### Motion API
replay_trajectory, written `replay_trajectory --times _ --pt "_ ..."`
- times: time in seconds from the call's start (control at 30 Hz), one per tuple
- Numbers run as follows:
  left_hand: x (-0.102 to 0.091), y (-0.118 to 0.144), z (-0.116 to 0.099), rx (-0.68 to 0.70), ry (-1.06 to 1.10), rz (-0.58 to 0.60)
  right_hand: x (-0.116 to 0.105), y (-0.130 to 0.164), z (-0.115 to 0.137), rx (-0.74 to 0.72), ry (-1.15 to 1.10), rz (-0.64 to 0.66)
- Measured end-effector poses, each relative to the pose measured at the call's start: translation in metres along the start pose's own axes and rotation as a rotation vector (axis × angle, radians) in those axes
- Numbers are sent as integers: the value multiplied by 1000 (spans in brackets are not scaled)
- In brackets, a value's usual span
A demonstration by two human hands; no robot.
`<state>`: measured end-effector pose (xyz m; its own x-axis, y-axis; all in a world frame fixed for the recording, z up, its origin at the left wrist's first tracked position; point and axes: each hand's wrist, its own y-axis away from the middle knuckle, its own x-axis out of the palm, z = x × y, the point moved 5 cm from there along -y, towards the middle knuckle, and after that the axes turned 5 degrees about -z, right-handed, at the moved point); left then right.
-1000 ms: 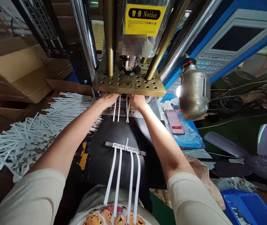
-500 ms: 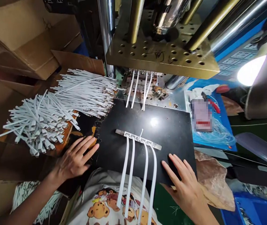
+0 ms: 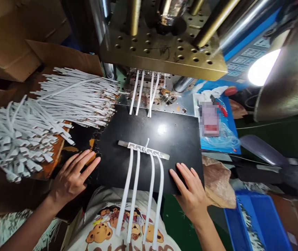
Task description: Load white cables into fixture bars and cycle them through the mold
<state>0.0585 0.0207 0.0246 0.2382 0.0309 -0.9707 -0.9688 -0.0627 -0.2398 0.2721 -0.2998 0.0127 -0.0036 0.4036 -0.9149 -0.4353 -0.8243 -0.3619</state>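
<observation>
White strips (image 3: 140,188) between flat, empty hands (image 3: 71,176) (image 3: 190,193).

It was a factory workshop, at a press station: a perforated brass press plate (image 3: 164,52) on steel columns (image 3: 211,24) loomed beyond the fingers, heaps of white strips (image 3: 46,111) lay left of them beside cardboard boxes (image 3: 13,38), and a metal work lamp (image 3: 287,76) and blue control panel (image 3: 245,57) stood to the right

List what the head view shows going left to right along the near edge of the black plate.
Heap of white strips → left hand → four white cables on a metal bar → right hand → brown paper → blue bin.
</observation>
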Motion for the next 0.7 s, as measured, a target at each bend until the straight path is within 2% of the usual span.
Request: replay_trajectory --times 0.23,0.7 --pt "3 0 2 53 -16 -54 -2 -3 0 27 8 17" --pt "1 -3 2 71 -33 -73 -2 -3 -3 61 -27 26"
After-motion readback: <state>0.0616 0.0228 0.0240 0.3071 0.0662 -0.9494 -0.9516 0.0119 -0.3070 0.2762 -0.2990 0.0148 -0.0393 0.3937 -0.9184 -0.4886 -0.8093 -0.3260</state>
